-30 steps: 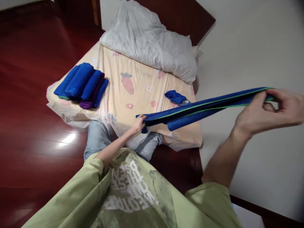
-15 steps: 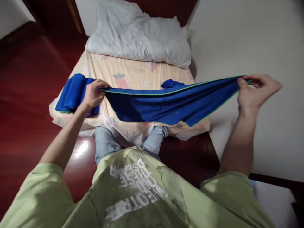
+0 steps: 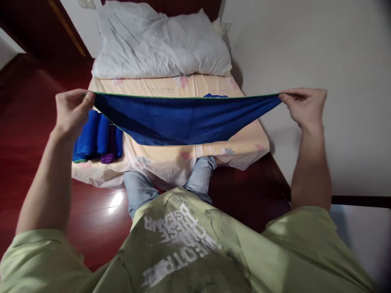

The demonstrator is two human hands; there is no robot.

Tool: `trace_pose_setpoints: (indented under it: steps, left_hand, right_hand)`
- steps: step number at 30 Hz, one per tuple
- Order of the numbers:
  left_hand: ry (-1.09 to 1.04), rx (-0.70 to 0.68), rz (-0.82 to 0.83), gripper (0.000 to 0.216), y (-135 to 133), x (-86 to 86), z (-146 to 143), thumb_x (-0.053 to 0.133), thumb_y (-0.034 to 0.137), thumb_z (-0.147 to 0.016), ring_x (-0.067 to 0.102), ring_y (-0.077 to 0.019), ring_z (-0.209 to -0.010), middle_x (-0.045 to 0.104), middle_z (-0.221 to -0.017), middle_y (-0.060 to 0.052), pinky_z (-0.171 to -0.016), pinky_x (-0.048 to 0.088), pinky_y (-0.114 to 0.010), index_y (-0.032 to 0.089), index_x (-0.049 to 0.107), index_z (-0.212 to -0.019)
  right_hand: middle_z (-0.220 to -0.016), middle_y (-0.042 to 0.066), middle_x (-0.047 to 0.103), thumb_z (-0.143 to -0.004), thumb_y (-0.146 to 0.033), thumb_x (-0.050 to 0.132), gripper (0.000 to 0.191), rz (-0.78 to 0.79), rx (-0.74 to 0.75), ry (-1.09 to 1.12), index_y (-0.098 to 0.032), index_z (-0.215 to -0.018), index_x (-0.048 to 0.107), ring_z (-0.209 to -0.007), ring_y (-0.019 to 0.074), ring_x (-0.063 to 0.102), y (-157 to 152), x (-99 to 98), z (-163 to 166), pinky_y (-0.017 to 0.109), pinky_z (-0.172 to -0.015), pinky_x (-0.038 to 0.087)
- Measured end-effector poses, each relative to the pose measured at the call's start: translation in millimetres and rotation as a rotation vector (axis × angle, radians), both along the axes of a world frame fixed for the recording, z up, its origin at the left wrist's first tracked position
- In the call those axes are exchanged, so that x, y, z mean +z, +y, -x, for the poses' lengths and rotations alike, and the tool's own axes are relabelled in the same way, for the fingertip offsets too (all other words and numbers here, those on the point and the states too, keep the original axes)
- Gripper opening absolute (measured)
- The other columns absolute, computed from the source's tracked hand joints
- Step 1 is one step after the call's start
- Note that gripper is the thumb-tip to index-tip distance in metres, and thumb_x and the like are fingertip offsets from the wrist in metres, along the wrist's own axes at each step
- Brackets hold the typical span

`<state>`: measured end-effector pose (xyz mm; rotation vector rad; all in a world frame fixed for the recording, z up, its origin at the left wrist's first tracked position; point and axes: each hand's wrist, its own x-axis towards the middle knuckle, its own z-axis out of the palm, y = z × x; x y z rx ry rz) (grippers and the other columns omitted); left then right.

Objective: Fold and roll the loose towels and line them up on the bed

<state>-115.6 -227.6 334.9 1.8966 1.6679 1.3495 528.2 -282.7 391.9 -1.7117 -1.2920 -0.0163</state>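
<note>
A blue towel (image 3: 183, 118) with a green edge is stretched out in the air above the bed, its top edge nearly straight and level. My left hand (image 3: 73, 109) pinches one upper corner; my right hand (image 3: 307, 105) pinches the other, close to the wall. The lower part of the cloth hangs down and sags toward me. Below and beside my left hand lie several rolled towels (image 3: 88, 136), blue ones with a purple one (image 3: 107, 157) among them. Behind the stretched towel, a bit of another blue cloth (image 3: 215, 95) peeks out, mostly hidden.
The bed (image 3: 244, 148) has a pale, patterned sheet. A bulky white quilt (image 3: 161, 44) is heaped at its far end. A white wall (image 3: 342, 49) runs along the right, and dark red floor (image 3: 33, 162) lies on the left.
My left hand has moved left and up, and my right hand a little left. The towel's top edge has gone from slanted to level and taut, and the rolled towels show more.
</note>
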Motion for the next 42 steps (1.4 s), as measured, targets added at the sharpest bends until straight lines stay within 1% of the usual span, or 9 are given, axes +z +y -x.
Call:
trace_pose_setpoints:
  steps: [4, 8, 12, 20, 26, 30, 34, 38, 42]
  left_hand:
    - [0.018, 0.031, 0.050, 0.110, -6, 13.9, -8, 0.056, 0.098, -0.066, 0.043, 0.0008, -0.063, 0.050, -0.069, 0.005, -0.086, 0.057, -0.047, -0.001, 0.071, -0.114]
    - [-0.022, 0.017, 0.028, 0.113, -11, 31.3, -16, 0.064, 0.096, -0.058, 0.055, -0.0028, -0.066, 0.062, -0.076, 0.001, -0.089, 0.057, -0.059, -0.003, 0.073, -0.113]
    - [-0.051, -0.051, 0.027, 0.100, -11, 40.1, -9, 0.072, 0.083, -0.066, 0.066, -0.0081, -0.074, 0.067, -0.081, 0.000, -0.092, 0.056, -0.062, -0.004, 0.072, -0.114]
    - [-0.246, -0.159, 0.129, 0.050, -2, 30.8, 9, 0.084, 0.033, -0.084, 0.076, -0.0204, -0.081, 0.073, -0.088, -0.008, -0.105, 0.054, -0.063, -0.004, 0.073, -0.116]
    - [-0.353, -0.157, 0.203, 0.041, 64, 9.0, 16, 0.087, 0.022, -0.081, 0.076, -0.0190, -0.076, 0.073, -0.082, -0.010, -0.106, 0.052, -0.065, -0.007, 0.070, -0.106]
    - [-0.410, -0.077, 0.163, 0.040, 129, 5.2, 8, 0.090, 0.021, -0.077, 0.073, -0.0180, -0.070, 0.072, -0.076, -0.011, -0.101, 0.055, -0.067, -0.006, 0.068, -0.097]
    - [-0.350, -0.046, 0.035, 0.052, 169, 21.7, 9, 0.090, 0.030, -0.079, 0.075, -0.0232, -0.082, 0.071, -0.080, -0.014, -0.099, 0.055, -0.068, -0.009, 0.066, -0.104]
    - [-0.235, -0.189, -0.180, 0.070, 169, 41.5, 15, 0.087, 0.051, -0.080, 0.075, -0.0266, -0.095, 0.070, -0.089, -0.013, -0.095, 0.058, -0.061, -0.009, 0.064, -0.107]
    - [-0.156, -0.161, -0.371, 0.067, 131, 40.3, 12, 0.075, 0.059, -0.087, 0.075, -0.0221, -0.088, 0.067, -0.083, -0.005, -0.093, 0.059, -0.057, -0.005, 0.069, -0.102]
  right_hand:
    - [-0.052, -0.007, 0.059, -0.082, 0.003, 0.074, 0.013, 0.104, 0.062, 0.187, -0.006, -0.091, 0.075, -0.048, 0.0063, 0.054, 0, -7.5, 3, 0.025, -0.058, 0.041]
    - [-0.058, -0.002, 0.066, -0.084, 0.002, 0.073, 0.009, 0.163, 0.076, 0.274, -0.004, -0.090, 0.071, -0.054, 0.0084, 0.064, 0, -8.8, 5, 0.026, -0.062, 0.050]
    - [-0.061, 0.001, 0.068, -0.083, 0.001, 0.076, 0.010, 0.180, 0.109, 0.262, -0.005, -0.089, 0.071, -0.058, 0.0116, 0.068, -2, -12.5, -1, 0.029, -0.065, 0.056]
    - [-0.066, 0.007, 0.069, -0.080, -0.019, 0.088, 0.016, 0.151, 0.285, 0.289, -0.012, -0.081, 0.074, -0.055, 0.0163, 0.069, 0, -22.5, -14, 0.035, -0.064, 0.064]
    - [-0.062, 0.004, 0.067, -0.081, -0.018, 0.087, 0.018, 0.181, 0.263, 0.358, -0.012, -0.081, 0.070, -0.055, 0.0148, 0.069, 57, -39.9, -10, 0.034, -0.068, 0.065]
    - [-0.057, -0.001, 0.063, -0.082, -0.014, 0.084, 0.020, 0.134, 0.228, 0.465, -0.014, -0.076, 0.065, -0.057, 0.0129, 0.067, 118, -59.8, 9, 0.037, -0.079, 0.065]
    - [-0.067, 0.000, 0.067, -0.080, -0.024, 0.086, 0.020, -0.022, 0.325, 0.466, -0.017, -0.078, 0.067, -0.076, 0.0177, 0.074, 154, -68.1, 20, 0.043, -0.089, 0.065]
    - [-0.077, 0.003, 0.070, -0.081, -0.038, 0.085, 0.024, -0.170, 0.324, 0.403, -0.019, -0.083, 0.070, -0.089, 0.0226, 0.076, 157, -72.7, 14, 0.044, -0.093, 0.064]
    - [-0.089, 0.005, 0.074, -0.082, -0.047, 0.082, 0.028, -0.271, 0.295, 0.359, -0.021, -0.087, 0.073, -0.093, 0.0239, 0.076, 136, -93.8, 2, 0.045, -0.095, 0.063]
